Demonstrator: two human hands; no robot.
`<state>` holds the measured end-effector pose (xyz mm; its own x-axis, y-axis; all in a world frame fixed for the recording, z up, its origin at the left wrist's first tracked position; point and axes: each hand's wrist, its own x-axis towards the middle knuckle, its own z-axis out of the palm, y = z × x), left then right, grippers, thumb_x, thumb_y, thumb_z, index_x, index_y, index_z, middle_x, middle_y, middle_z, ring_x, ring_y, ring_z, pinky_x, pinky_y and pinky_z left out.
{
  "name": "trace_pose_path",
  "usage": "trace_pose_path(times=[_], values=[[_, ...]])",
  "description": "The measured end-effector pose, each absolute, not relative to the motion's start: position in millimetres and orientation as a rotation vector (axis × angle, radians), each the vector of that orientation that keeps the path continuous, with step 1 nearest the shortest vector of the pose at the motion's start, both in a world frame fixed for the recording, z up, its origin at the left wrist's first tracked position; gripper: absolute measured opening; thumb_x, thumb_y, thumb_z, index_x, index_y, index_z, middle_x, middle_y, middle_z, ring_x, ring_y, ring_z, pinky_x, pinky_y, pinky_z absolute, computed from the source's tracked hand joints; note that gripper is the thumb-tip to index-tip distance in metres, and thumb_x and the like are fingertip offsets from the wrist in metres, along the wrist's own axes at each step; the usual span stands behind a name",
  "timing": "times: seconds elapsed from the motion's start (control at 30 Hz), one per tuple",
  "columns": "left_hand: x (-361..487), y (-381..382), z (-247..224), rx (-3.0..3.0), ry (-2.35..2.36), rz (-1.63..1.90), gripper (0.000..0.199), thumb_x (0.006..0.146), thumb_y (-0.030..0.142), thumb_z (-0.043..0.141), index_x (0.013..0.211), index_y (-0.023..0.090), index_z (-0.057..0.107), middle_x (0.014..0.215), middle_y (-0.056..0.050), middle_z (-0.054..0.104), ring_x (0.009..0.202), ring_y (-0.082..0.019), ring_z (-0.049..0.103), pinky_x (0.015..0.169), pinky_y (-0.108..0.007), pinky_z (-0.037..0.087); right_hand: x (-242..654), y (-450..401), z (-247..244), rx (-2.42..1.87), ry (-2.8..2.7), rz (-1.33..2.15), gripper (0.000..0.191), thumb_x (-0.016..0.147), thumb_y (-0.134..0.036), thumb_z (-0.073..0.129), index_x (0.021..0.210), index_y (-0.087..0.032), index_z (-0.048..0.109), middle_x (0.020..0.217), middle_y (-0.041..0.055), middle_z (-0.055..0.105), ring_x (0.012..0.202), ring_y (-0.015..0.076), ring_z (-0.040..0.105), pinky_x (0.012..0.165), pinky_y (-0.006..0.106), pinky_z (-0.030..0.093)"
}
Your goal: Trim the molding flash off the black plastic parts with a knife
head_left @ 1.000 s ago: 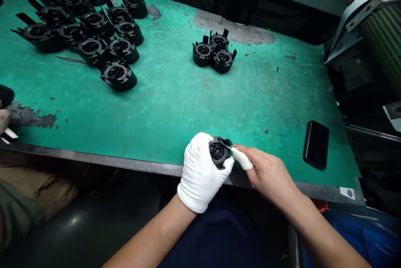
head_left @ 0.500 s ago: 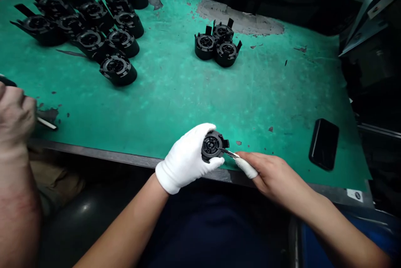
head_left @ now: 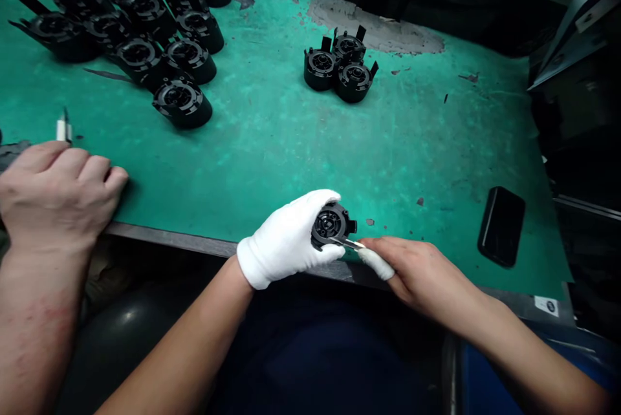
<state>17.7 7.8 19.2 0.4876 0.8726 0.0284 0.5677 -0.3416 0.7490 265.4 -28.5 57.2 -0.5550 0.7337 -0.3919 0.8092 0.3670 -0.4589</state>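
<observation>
In a white glove, my left hand [head_left: 284, 234] grips a round black plastic housing [head_left: 329, 224] from its left side, just over the table's front edge. The ringed face with small bosses points up, and a tab juts out on its right. My right hand [head_left: 412, 266], bare but for a white cover on the thumb, pinches a slim metal-bladed knife [head_left: 350, 244]. Its blade lies against the lower right rim of the housing. The handle is mostly hidden within my fingers.
Three similar black housings [head_left: 354, 82] stand together mid-table; several more [head_left: 182, 103] crowd the back left. A black phone [head_left: 501, 226] lies at right on the green mat [head_left: 262, 143]. Another person's fist [head_left: 63, 189] rests at left, beside a white-handled tool [head_left: 63, 129].
My knife has shifted a little down and left along the housing's rim. The other person's hand at left has come further into view, and the white-handled tool now points away from me.
</observation>
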Motion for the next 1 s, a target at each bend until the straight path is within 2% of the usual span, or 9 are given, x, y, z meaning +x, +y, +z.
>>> trace_pose_path(times=[0.27,0.4,0.57,0.77,0.9,1.0], values=[[16,17,21,2.063,1.066,0.500,0.072,0.075,0.040,0.078,0.137,0.024,0.045,0.137,-0.006,0.057,0.124,-0.025,0.059,0.109,-0.037,0.048,267,-22,57,1.333,2.470,-1.002,0.050,0.087,-0.008,0.044,0.132,-0.026,0.055,0.123,0.0027,0.069,0.107,0.0236,0.068,0.087,0.038,0.056],[16,19,22,2.042,1.061,0.493,0.072,0.073,0.033,0.078,0.136,0.024,0.046,0.135,-0.005,0.059,0.121,-0.024,0.061,0.107,-0.037,0.050,265,-22,57,1.397,2.496,-0.886,0.051,0.087,-0.009,0.045,0.134,-0.026,0.053,0.120,0.0035,0.069,0.104,0.0232,0.068,0.084,0.036,0.055],[16,19,21,2.041,1.046,0.509,0.072,0.072,0.035,0.079,0.136,0.025,0.046,0.134,-0.005,0.059,0.121,-0.024,0.061,0.107,-0.037,0.049,262,-22,57,1.348,2.450,-0.860,0.053,0.086,-0.007,0.046,0.134,-0.026,0.053,0.119,0.0041,0.069,0.103,0.0233,0.069,0.086,0.034,0.054],[15,23,25,2.042,1.024,0.504,0.072,0.070,0.035,0.081,0.133,0.026,0.047,0.128,-0.004,0.062,0.117,-0.024,0.062,0.103,-0.038,0.051,262,2,68,1.178,2.519,-0.958,0.042,0.084,-0.004,0.046,0.114,-0.026,0.066,0.104,0.0017,0.075,0.093,0.0182,0.070,0.078,0.025,0.050],[19,5,20,2.024,1.173,0.609,0.072,0.069,0.042,0.083,0.129,0.023,0.047,0.126,-0.008,0.060,0.117,-0.027,0.061,0.107,-0.044,0.048,265,-7,68,1.391,2.448,-1.302,0.030,0.093,-0.016,0.046,0.113,-0.027,0.065,0.102,0.0013,0.073,0.088,0.0168,0.067,0.076,0.026,0.047],[30,-23,10,1.977,1.494,0.842,0.084,0.068,0.052,0.084,0.132,0.018,0.042,0.129,-0.015,0.055,0.125,-0.033,0.054,0.110,-0.053,0.044,257,-41,60,1.771,2.071,-1.876,0.022,0.098,-0.029,0.045,0.113,-0.027,0.061,0.090,-0.0002,0.066,0.074,0.0133,0.059,0.064,0.024,0.044]])
